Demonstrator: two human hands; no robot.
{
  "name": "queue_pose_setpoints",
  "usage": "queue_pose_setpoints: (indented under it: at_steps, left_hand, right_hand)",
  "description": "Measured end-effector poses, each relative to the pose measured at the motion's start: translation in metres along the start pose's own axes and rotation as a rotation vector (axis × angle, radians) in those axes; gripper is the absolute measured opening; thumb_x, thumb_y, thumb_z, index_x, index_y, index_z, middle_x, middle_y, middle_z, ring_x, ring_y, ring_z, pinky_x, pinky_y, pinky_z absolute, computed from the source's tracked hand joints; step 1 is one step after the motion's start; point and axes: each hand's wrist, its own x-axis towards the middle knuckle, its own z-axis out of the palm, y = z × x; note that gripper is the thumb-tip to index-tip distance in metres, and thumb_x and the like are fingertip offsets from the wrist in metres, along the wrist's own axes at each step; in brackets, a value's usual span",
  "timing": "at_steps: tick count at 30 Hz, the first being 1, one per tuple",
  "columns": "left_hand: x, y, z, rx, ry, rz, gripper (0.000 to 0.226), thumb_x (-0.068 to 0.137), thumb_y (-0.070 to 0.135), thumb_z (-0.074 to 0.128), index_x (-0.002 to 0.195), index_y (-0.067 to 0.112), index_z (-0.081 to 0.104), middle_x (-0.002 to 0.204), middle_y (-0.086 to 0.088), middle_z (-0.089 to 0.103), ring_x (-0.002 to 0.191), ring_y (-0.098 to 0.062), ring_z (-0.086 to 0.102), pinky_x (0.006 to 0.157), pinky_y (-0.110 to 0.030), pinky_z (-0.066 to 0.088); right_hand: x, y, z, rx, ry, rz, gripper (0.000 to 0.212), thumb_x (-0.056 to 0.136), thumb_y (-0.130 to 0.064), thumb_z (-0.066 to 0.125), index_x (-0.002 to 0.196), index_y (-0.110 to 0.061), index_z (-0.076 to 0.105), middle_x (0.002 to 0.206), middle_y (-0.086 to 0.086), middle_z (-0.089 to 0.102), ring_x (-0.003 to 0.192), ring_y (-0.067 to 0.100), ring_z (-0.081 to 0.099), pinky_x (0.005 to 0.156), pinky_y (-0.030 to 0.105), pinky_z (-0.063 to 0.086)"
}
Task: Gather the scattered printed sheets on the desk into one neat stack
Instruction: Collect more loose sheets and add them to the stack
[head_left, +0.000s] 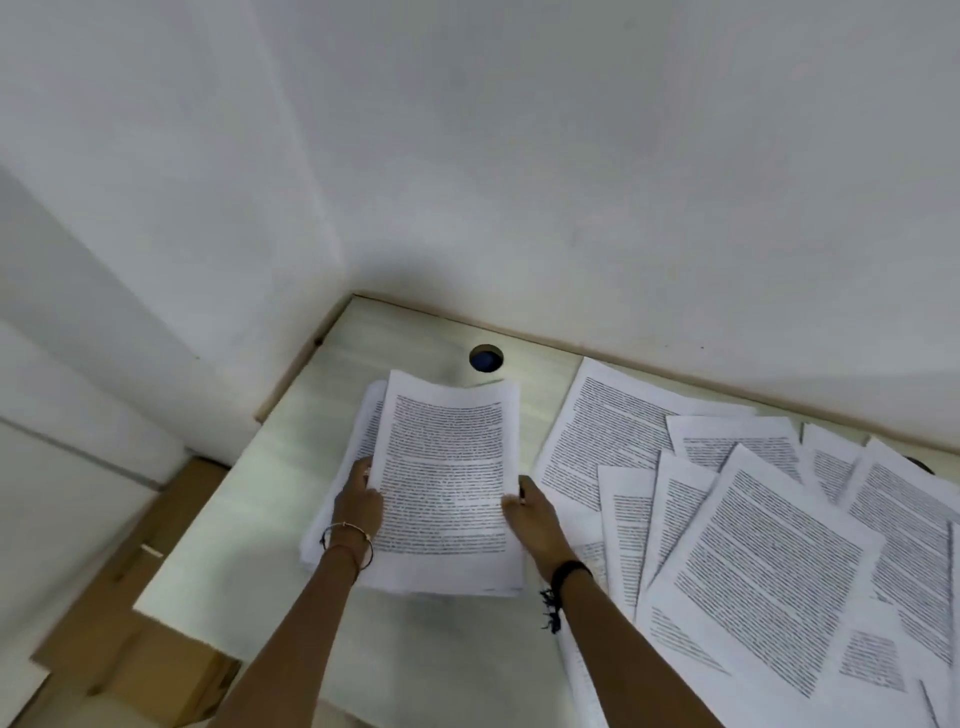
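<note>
A stack of printed sheets (447, 483) lies on the pale desk (249, 519) near its far left corner, its edges uneven and some sheets sticking out to the left. My left hand (361, 501) grips the stack's left edge, fingers curled round it. My right hand (532, 512) holds the right edge, thumb on top. Several loose printed sheets (758, 566) lie fanned and overlapping across the right side of the desk.
A round cable hole (486, 358) sits in the desk just beyond the stack. White walls close in at the back and left. Cardboard boxes (150, 654) stand on the floor left of the desk.
</note>
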Motion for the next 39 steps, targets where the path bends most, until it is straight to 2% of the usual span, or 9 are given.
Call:
queue_pose_setpoints:
  at_steps: [3, 6, 9, 13, 21, 26, 32, 36, 39]
  left_hand:
    - [0.015, -0.011, -0.023, 0.070, -0.004, 0.015, 0.052, 0.085, 0.000, 0.039, 0.134, 0.019, 0.040, 0.127, -0.017, 0.056, 0.112, -0.037, 0.054, 0.094, -0.040, 0.044]
    - [0.029, -0.024, -0.034, 0.138, -0.030, 0.010, 0.060, 0.084, -0.008, 0.041, 0.137, 0.021, 0.035, 0.129, -0.019, 0.053, 0.112, -0.038, 0.054, 0.092, -0.041, 0.045]
    - [0.037, -0.031, -0.038, 0.148, -0.014, 0.029, 0.059, 0.083, -0.008, 0.041, 0.135, 0.021, 0.039, 0.130, -0.019, 0.053, 0.114, -0.037, 0.053, 0.094, -0.043, 0.046]
    - [0.047, -0.034, -0.037, 0.120, 0.029, 0.075, 0.056, 0.083, -0.012, 0.042, 0.133, 0.015, 0.045, 0.134, -0.016, 0.051, 0.121, -0.034, 0.050, 0.101, -0.040, 0.041]
    - [0.051, -0.042, -0.015, 0.396, 0.074, 0.064, 0.059, 0.084, 0.007, 0.055, 0.139, 0.010, 0.036, 0.151, -0.017, 0.025, 0.140, -0.033, 0.026, 0.114, -0.047, 0.026]
    - [0.010, -0.028, 0.037, 0.286, 0.159, 0.276, 0.039, 0.081, -0.004, 0.053, 0.119, 0.003, 0.055, 0.132, -0.019, 0.050, 0.125, -0.034, 0.045, 0.101, -0.042, 0.040]
    - [-0.046, -0.014, 0.113, 0.142, -0.018, 0.332, 0.024, 0.080, -0.009, 0.051, 0.097, 0.000, 0.065, 0.109, -0.018, 0.063, 0.105, -0.031, 0.059, 0.087, -0.024, 0.040]
    - [-0.084, -0.010, 0.160, 0.049, -0.224, 0.256, 0.025, 0.082, -0.010, 0.048, 0.095, 0.002, 0.065, 0.100, -0.013, 0.068, 0.092, -0.024, 0.063, 0.079, -0.020, 0.042]
    - [-0.108, -0.004, 0.192, 0.020, -0.370, 0.166, 0.020, 0.086, -0.002, 0.051, 0.099, 0.006, 0.065, 0.101, -0.010, 0.067, 0.092, -0.018, 0.060, 0.082, -0.019, 0.043]
  right_hand:
    - [0.012, -0.004, 0.026, -0.132, 0.004, -0.004, 0.043, 0.095, -0.010, 0.046, 0.138, -0.008, 0.039, 0.096, -0.004, 0.056, 0.080, 0.007, 0.052, 0.065, 0.006, 0.041]
    - [0.016, -0.004, 0.045, -0.241, -0.028, 0.011, 0.062, 0.095, -0.010, 0.048, 0.149, -0.015, 0.019, 0.116, 0.010, 0.058, 0.097, 0.021, 0.058, 0.080, 0.025, 0.048]
    - [0.018, -0.002, 0.055, -0.327, -0.007, 0.000, 0.067, 0.092, -0.003, 0.048, 0.150, -0.014, 0.017, 0.135, 0.012, 0.050, 0.116, 0.022, 0.054, 0.091, 0.023, 0.044]
    - [0.022, -0.001, 0.061, -0.397, -0.010, -0.017, 0.065, 0.091, -0.005, 0.049, 0.149, -0.016, 0.022, 0.145, 0.008, 0.041, 0.130, 0.021, 0.043, 0.106, 0.033, 0.040]
    - [0.024, 0.003, 0.054, -0.573, 0.016, -0.089, 0.050, 0.097, -0.016, 0.041, 0.146, -0.017, 0.031, 0.147, 0.007, 0.034, 0.131, 0.024, 0.042, 0.103, 0.033, 0.039]
    - [0.009, 0.022, 0.020, -0.495, 0.079, -0.071, 0.040, 0.095, -0.015, 0.045, 0.135, -0.016, 0.047, 0.138, 0.008, 0.045, 0.121, 0.025, 0.051, 0.100, 0.035, 0.043]
    - [-0.030, 0.063, -0.042, -0.430, 0.408, -0.098, 0.032, 0.091, -0.010, 0.049, 0.121, -0.019, 0.057, 0.126, 0.001, 0.053, 0.119, 0.019, 0.049, 0.085, 0.023, 0.042]
    - [-0.063, 0.100, -0.106, -0.507, 0.664, 0.049, 0.035, 0.090, -0.011, 0.053, 0.126, -0.008, 0.052, 0.129, 0.010, 0.048, 0.118, 0.027, 0.043, 0.081, 0.028, 0.043]
    - [-0.089, 0.131, -0.156, -0.407, 0.904, 0.215, 0.048, 0.084, -0.010, 0.063, 0.128, 0.001, 0.047, 0.132, 0.021, 0.045, 0.119, 0.037, 0.040, 0.094, 0.043, 0.044]
